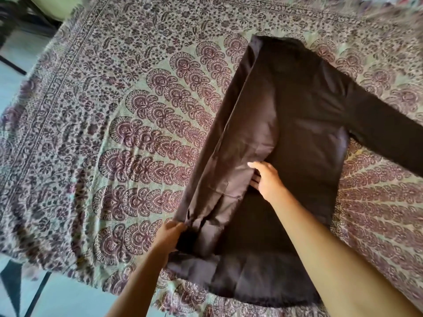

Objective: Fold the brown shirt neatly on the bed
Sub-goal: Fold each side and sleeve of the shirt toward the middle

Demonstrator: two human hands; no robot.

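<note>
The brown shirt [304,124] lies flat on the bed, collar at the far end and hem toward me. Its left side and sleeve are folded inward over the body, forming a long lighter strip down the left. The other sleeve stretches out to the right edge of the view. My left hand [168,236] grips the cuff end of the folded sleeve near the hem, fingers curled into the cloth. My right hand [266,179] rests on the inner edge of the folded strip at mid-shirt, with its fingers tucked against the fold.
The bed is covered by a pale green spread [114,110] printed with purple paisley and flower patterns. The bed's near edge and a strip of pale floor [57,300] show at the lower left. Dark furniture legs stand at the far left.
</note>
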